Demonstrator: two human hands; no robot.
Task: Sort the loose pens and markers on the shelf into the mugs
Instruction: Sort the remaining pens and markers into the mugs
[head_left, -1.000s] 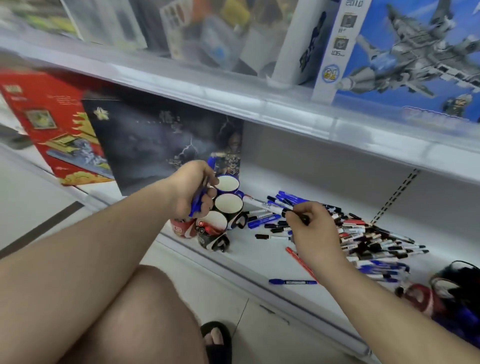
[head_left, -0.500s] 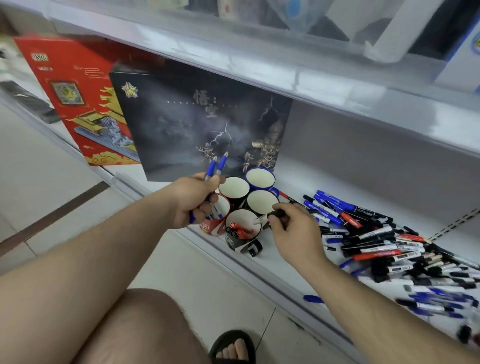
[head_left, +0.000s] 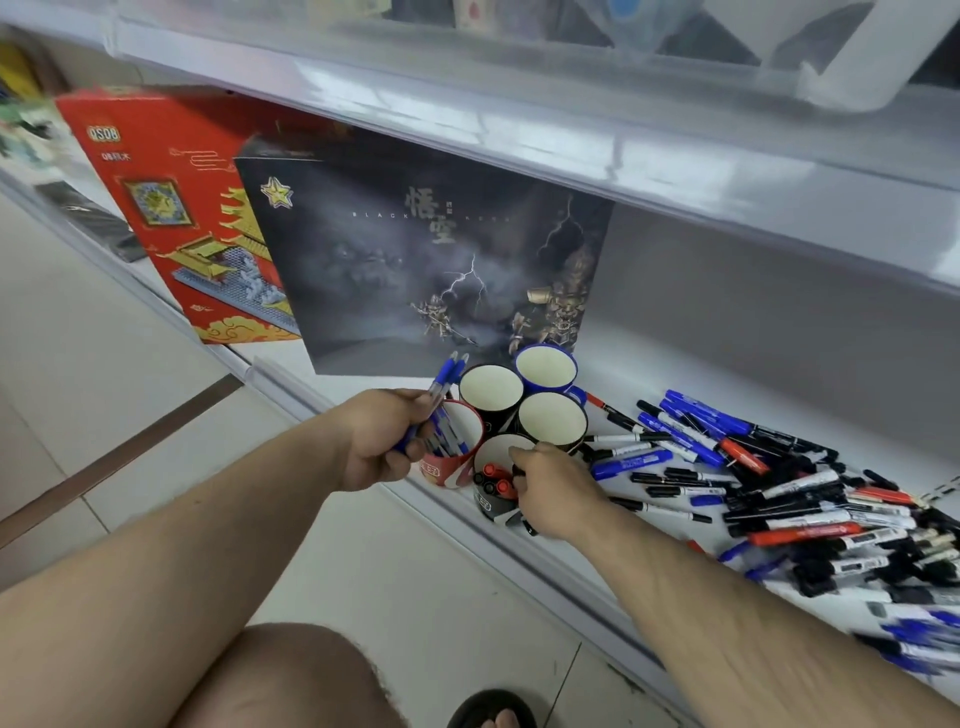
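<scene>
Head view takes in the white shelf (head_left: 691, 364), where a broad heap of loose pens and markers (head_left: 810, 499) sprawls right of five clustered mugs. Three mugs look empty; the red mug (head_left: 449, 470) holds blue pens, the near black mug (head_left: 493, 506) red and black markers. Left hand (head_left: 376, 441) grips a bunch of blue pens (head_left: 441, 387) over the red mug. Right hand (head_left: 548, 491) curls at the black mug's rim; what it holds is hidden. Best to lower tips straight down inside the rim, matching colours, without nudging neighbouring mugs.
</scene>
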